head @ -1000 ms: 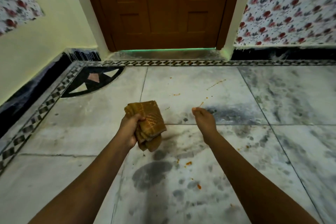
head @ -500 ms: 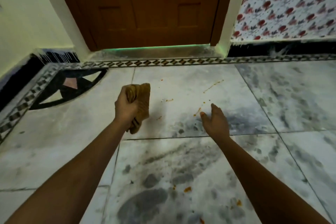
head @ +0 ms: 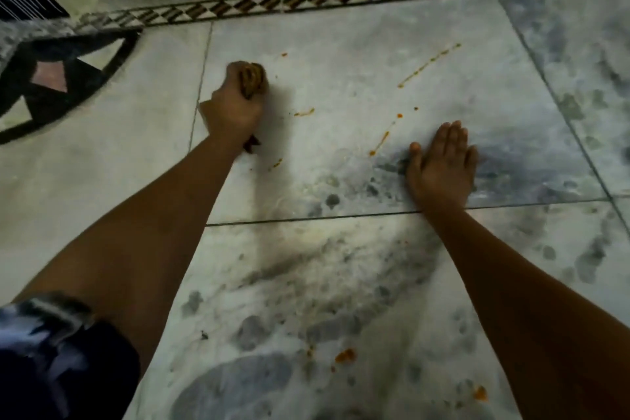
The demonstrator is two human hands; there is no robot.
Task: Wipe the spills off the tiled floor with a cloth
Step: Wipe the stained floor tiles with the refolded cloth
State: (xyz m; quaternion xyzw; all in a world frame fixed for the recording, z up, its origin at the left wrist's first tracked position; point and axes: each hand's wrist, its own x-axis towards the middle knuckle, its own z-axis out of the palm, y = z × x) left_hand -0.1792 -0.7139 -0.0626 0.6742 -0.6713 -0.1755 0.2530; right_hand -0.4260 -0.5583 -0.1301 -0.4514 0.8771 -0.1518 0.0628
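Left hand (head: 235, 106) fists bunched cloth (head: 252, 80) onto tile (head: 341, 44) near left edge, ready to scrub orange spills (head: 380, 143); right hand (head: 441, 164) spread flat near tile's near edge, apparently bracing.

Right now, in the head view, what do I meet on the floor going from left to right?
Dark corner inlay → left hand gripping the cloth → small orange smear → long orange streak → right hand flat on the tile.
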